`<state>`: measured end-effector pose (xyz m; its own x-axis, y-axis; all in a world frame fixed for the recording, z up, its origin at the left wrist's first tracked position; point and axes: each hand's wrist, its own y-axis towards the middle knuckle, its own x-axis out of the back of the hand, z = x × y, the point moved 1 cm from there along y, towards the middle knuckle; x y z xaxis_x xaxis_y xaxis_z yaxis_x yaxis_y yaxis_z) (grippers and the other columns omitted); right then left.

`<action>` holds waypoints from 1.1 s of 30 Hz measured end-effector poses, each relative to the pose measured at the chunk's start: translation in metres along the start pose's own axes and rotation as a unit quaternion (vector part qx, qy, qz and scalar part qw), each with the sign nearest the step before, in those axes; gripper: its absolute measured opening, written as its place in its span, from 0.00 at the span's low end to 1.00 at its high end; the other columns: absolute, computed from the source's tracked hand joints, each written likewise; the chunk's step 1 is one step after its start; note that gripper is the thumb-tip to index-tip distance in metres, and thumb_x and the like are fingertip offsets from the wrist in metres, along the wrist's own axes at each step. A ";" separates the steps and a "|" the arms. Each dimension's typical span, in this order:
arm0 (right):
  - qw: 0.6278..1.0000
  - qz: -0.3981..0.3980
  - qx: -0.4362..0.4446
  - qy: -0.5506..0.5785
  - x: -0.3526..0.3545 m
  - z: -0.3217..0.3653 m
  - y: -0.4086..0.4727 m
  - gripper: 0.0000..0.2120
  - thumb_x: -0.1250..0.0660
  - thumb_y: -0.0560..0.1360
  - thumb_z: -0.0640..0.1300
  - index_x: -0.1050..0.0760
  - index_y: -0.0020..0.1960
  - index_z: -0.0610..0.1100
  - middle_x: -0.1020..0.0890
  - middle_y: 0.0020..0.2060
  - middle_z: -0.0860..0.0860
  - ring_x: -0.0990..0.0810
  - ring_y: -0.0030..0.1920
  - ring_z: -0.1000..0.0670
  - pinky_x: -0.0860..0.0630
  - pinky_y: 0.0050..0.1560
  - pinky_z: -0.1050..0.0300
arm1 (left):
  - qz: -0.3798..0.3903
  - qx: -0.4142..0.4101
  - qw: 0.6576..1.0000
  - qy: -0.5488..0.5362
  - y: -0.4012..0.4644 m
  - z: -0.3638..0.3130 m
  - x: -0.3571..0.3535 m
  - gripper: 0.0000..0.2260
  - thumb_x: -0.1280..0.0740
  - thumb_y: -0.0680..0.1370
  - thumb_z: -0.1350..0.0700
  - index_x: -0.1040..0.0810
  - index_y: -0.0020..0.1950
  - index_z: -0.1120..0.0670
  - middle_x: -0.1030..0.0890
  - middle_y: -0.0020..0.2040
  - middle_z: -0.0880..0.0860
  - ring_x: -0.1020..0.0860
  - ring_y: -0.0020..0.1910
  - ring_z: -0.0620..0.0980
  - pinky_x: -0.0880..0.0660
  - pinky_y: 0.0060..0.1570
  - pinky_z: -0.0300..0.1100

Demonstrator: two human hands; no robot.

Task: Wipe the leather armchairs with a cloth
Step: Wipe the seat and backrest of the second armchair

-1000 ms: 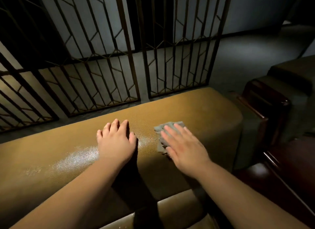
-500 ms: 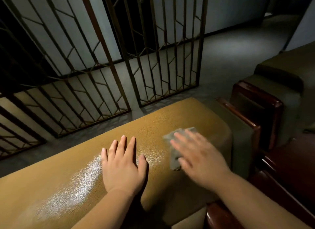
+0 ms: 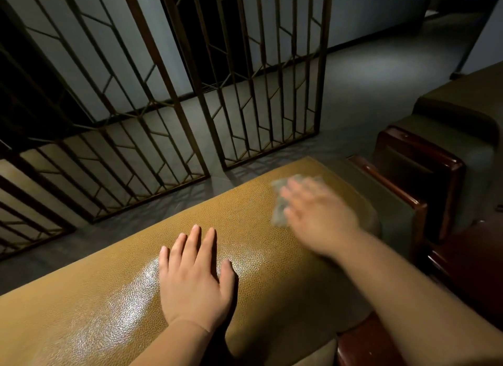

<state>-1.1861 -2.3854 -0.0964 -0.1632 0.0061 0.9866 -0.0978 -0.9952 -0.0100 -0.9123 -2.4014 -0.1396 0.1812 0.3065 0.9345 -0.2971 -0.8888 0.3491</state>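
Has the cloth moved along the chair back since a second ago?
Yes. The cloth, under the right hand, has slid toward the right end of the tan backrest, nearer the dark wooden armrest.

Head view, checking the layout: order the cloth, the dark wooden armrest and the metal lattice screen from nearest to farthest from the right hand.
1. Cloth, under the right hand.
2. Dark wooden armrest, to its right.
3. Metal lattice screen, beyond the backrest.
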 end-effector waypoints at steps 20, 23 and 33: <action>0.997 0.001 -0.064 0.034 0.007 0.021 0.045 0.28 0.58 0.86 0.55 0.49 0.85 0.53 0.49 0.84 0.51 0.52 0.84 0.42 0.56 0.83 0.43 | -0.008 0.001 1.000 -0.004 0.001 0.006 -0.001 0.31 0.42 0.77 0.39 0.24 0.76 0.51 0.26 0.77 0.56 0.30 0.76 0.62 0.42 0.79 0.63; 0.992 -0.100 0.018 0.073 -0.028 0.062 -0.055 0.29 0.54 0.83 0.59 0.43 0.83 0.56 0.46 0.84 0.55 0.52 0.84 0.47 0.56 0.83 0.46 | -0.009 0.003 1.000 -0.007 0.000 0.004 0.000 0.30 0.43 0.78 0.40 0.24 0.76 0.51 0.26 0.77 0.55 0.30 0.76 0.62 0.41 0.78 0.64; 0.861 -0.294 -0.312 0.276 -0.062 0.003 -0.050 0.29 0.55 0.85 0.57 0.46 0.84 0.52 0.53 0.85 0.53 0.61 0.83 0.46 0.54 0.83 0.38 | -0.007 -0.137 0.990 -0.024 0.005 -0.004 0.002 0.28 0.43 0.79 0.40 0.25 0.78 0.47 0.29 0.80 0.52 0.30 0.76 0.61 0.41 0.77 0.65</action>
<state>-1.1679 -2.3366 -0.1569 -0.3305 0.7067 0.6256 -0.8019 -0.5598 0.2087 -0.9169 -2.4045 -0.1359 0.2290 0.2957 0.9274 -0.5362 -0.7568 0.3737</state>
